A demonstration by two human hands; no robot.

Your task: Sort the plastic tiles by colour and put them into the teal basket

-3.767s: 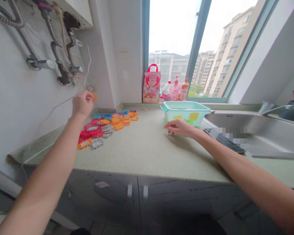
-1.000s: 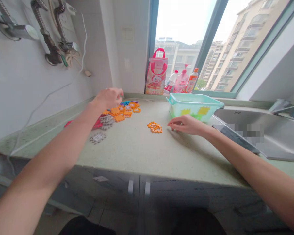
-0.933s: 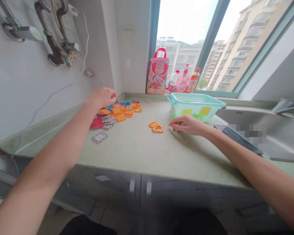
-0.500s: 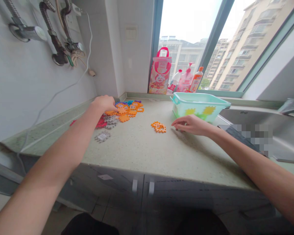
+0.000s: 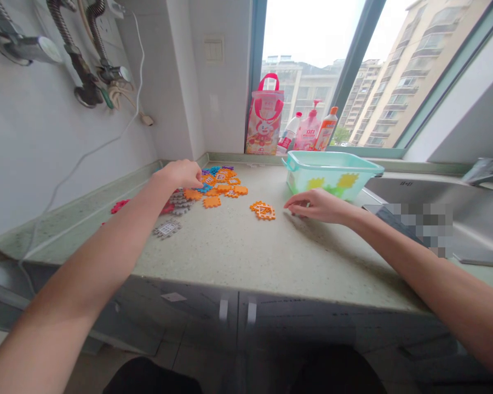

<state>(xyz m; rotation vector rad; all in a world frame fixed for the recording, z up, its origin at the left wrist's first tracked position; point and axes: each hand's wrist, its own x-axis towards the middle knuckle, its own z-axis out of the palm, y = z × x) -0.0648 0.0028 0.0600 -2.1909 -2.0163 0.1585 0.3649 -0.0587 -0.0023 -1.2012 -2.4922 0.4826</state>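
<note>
My left hand (image 5: 181,174) reaches over a pile of flat plastic puzzle pieces (image 5: 217,183), orange, blue, red and grey, at the back left of the countertop (image 5: 246,249). Its fingers curl down onto the pile; what they hold, if anything, is hidden. My right hand (image 5: 316,205) rests on the counter with fingers stretched flat, empty, just right of a small stack of orange pieces (image 5: 263,210). A turquoise plastic tub (image 5: 332,175) stands right behind that hand.
A steel sink (image 5: 439,219) with a tap lies to the right, a dark flat object on its edge. A pink gift bag (image 5: 265,117) and bottles (image 5: 310,131) stand on the window sill. Hoses and a white cable (image 5: 98,148) hang on the left wall.
My left hand dropped from above the pile onto it and pulled some orange pieces to the right. Since the oldest frame, orange pieces have appeared beside my right hand, which stayed put.
</note>
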